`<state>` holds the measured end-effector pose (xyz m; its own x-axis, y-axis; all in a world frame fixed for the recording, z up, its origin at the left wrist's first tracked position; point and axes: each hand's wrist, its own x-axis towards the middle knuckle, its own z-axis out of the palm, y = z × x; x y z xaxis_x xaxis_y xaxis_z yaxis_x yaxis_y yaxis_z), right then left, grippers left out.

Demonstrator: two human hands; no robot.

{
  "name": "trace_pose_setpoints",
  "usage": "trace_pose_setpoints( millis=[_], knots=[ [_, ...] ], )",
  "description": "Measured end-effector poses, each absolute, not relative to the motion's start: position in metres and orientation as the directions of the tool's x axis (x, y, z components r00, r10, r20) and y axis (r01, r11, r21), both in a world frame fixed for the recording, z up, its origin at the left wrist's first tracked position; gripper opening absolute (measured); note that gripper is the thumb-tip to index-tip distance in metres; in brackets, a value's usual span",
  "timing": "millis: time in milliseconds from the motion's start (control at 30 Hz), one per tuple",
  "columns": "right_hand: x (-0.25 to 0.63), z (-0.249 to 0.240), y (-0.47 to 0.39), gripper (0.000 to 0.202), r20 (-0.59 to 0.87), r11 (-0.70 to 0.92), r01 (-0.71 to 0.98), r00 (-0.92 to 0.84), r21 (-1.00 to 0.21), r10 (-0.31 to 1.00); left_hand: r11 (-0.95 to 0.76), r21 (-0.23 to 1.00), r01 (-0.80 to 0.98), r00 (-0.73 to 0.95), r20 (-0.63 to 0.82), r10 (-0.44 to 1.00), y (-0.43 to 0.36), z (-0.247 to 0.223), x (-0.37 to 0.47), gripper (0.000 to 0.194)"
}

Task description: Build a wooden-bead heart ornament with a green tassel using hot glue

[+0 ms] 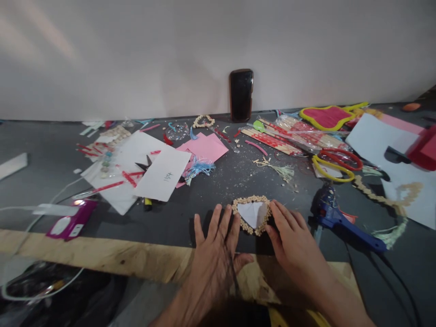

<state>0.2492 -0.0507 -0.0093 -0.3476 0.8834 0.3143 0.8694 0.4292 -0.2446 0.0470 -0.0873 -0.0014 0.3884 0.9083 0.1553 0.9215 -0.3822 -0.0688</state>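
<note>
A heart-shaped frame of small light wooden pieces (250, 199), with white paper inside its outline, lies on the dark table between my hands. Flat on the table to its left, my left hand (214, 254) has its fingers spread, the index fingertip beside the frame's left edge. My right hand (298, 245) holds the frame's right side, index fingertip at the upper edge and thumb at the lower one. Right of that hand rests a blue glue gun (347, 227) with a cable.
Scissors with red and yellow handles (335, 165), packed chopsticks (272, 141) and a pale tassel (281, 170) lie beyond. Left are white papers (163, 177), pink paper (207, 147), a blue tassel (199, 168) and a purple box (72, 220). A phone (241, 95) leans on the wall.
</note>
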Motion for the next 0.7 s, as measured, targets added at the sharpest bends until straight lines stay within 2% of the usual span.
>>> trace_pose_setpoints(
  millis=[233, 433, 700],
  knots=[
    [0.249, -0.008, -0.050, 0.044, 0.314, 0.450, 0.861, -0.370, -0.238, 0.874, -0.404, -0.074, 0.912, 0.410, 0.172, 0.896, -0.085, -0.003, 0.046, 0.067],
    [0.253, -0.004, -0.051, 0.045, 0.273, 0.426, 0.856, -0.353, -0.293, 0.895, -0.390, -0.025, 0.920, 0.390, 0.136, 0.911, -0.086, -0.005, 0.044, 0.067],
    [0.258, -0.003, -0.048, 0.046, 0.238, 0.410, 0.851, -0.346, -0.328, 0.908, -0.289, 0.144, 0.947, 0.278, 0.089, 0.956, -0.066, 0.001, 0.052, 0.072]
  ],
)
